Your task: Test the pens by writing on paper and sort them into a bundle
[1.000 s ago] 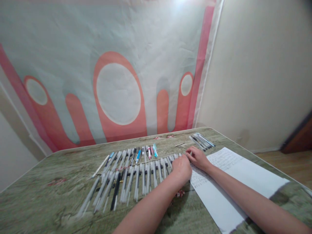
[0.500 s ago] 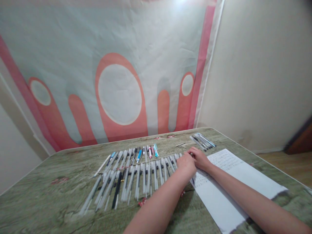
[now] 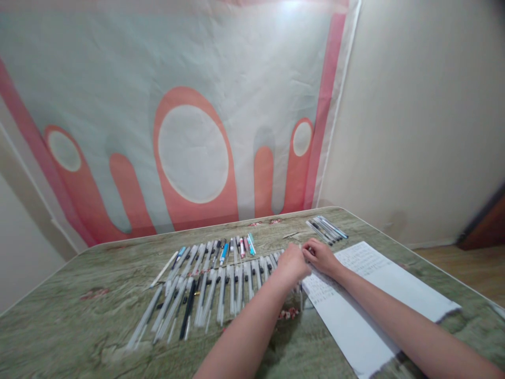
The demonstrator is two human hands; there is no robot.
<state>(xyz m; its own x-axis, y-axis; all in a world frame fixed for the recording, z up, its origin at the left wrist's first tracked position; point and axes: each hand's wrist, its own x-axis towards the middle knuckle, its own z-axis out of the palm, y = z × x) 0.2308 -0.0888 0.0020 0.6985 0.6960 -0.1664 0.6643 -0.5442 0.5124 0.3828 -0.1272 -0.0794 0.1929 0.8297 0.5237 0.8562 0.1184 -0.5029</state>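
My left hand (image 3: 292,264) is closed, fingers curled, at the right end of a long row of clear pens (image 3: 232,287). Whatever it holds is hidden behind the back of the hand. A thin, pale stick-like piece (image 3: 302,299) shows just below it, too blurred to name. Close beside it, my right hand (image 3: 319,255) has its fingers bent and pinched above the top left edge of a written paper sheet (image 3: 355,310). I cannot make out what sits between those fingertips.
Behind the long row lies a second row of pens, including a blue pen (image 3: 224,253) and a pink one (image 3: 242,247). A small group of pens (image 3: 327,230) lies at the back right. The green patterned table (image 3: 55,300) meets a printed cloth (image 3: 193,147) behind.
My left hand has shifted slightly left, and a small gap has opened between it and my right hand. The right hand has barely moved.
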